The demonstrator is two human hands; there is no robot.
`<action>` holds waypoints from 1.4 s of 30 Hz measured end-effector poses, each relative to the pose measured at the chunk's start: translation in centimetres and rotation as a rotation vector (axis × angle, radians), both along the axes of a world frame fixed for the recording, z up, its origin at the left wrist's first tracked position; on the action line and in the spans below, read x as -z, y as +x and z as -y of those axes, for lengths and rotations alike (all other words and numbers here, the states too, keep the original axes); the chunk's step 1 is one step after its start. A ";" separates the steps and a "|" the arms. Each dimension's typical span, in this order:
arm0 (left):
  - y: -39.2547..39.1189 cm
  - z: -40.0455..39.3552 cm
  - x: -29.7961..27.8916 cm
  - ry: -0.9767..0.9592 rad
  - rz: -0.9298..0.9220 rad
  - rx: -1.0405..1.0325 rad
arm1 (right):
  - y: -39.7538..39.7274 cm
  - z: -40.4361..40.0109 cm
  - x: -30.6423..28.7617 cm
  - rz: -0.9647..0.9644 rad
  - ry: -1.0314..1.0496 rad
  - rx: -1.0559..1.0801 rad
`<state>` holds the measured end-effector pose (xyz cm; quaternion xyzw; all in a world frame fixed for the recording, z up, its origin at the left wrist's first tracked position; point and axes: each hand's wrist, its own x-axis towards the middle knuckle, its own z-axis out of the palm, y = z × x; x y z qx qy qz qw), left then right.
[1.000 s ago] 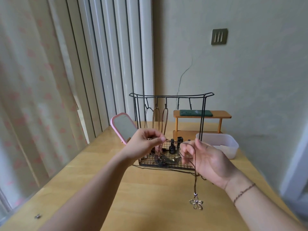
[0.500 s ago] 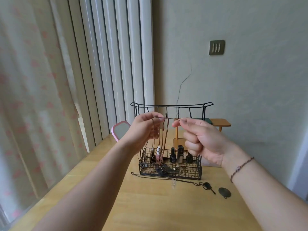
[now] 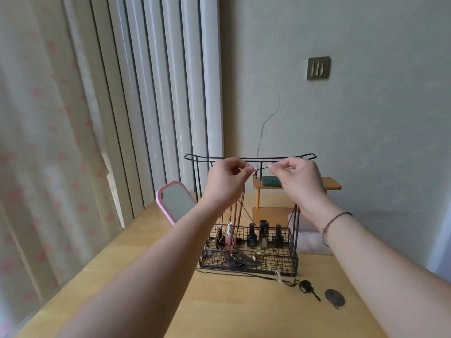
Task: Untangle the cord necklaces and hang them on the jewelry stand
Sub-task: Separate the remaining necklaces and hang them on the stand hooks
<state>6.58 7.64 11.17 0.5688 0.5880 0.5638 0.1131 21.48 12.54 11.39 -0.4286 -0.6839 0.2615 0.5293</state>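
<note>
1. Up at the top rail of the black wire jewelry stand (image 3: pixel 250 158), both hands are raised level with the hooks: the left hand (image 3: pixel 228 178) and the right hand (image 3: pixel 296 178) each have their fingers curled, and between them they pinch a short taut stretch of a brown cord necklace (image 3: pixel 260 170), whose lower part drops behind the left wrist toward the stand's basket
2. Judged from this, the step in hand is seating that cord over a hook under the rail; it would go best if the stretch between the two pinches is kept tight, lifted just over the hook tip, then lowered until the hook bears the weight before either pinch loosens
3. One risk: the hanging part may cross the cords already on the stand and tangle again
4. Count: one stand; three dark bottles (image 3: pixel 263 234) upright in its basket, plus one pale bottle beside them; several brown cords hanging at the left side, too close together to number; one black cord necklace (image 3: pixel 288 281) lying on the worktop (image 3: pixel 244 311) in front of the stand, still to be hung; one pink-framed mirror (image 3: pixel 176 202)
</note>
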 end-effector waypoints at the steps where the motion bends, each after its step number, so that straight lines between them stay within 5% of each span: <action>1: 0.3 -0.9 0.0 0.050 -0.139 -0.101 | -0.2 -0.4 0.3 0.052 0.083 0.078; 8: 1.0 -3.7 1.0 0.123 -0.772 -0.469 | -0.2 -1.6 4.6 0.292 0.656 0.237; 12: 1.2 -3.0 3.6 0.076 -0.927 -0.448 | 0.2 -2.2 9.3 0.411 0.463 0.113; 18: 2.0 -2.0 8.7 -0.155 -0.553 -0.185 | -1.3 1.3 15.6 0.622 0.053 -0.336; 21: 2.5 -0.8 8.8 -0.238 0.013 0.122 | -2.1 2.6 18.4 0.708 -0.005 -0.457; 24: 2.9 0.8 7.7 -0.314 0.521 0.394 | -1.7 4.4 20.5 0.353 -0.006 -0.595; 27: 2.5 1.2 6.7 -0.292 0.535 0.451 | -0.9 5.5 20.8 -0.023 -0.251 -0.766; 30: 2.0 0.8 5.9 -0.275 0.488 0.410 | -0.4 6.8 20.5 -0.102 -0.466 -0.872; 32: 1.8 0.4 5.8 -0.258 0.482 0.392 | 0.1 8.0 20.1 0.094 -0.443 -0.845; 36: 2.1 -0.1 5.2 -0.150 0.464 0.407 | -0.2 5.5 16.4 0.901 0.241 -0.531; 42: 2.6 -1.1 3.9 -0.008 0.486 0.440 | -3.7 -3.4 14.0 0.829 0.146 -0.202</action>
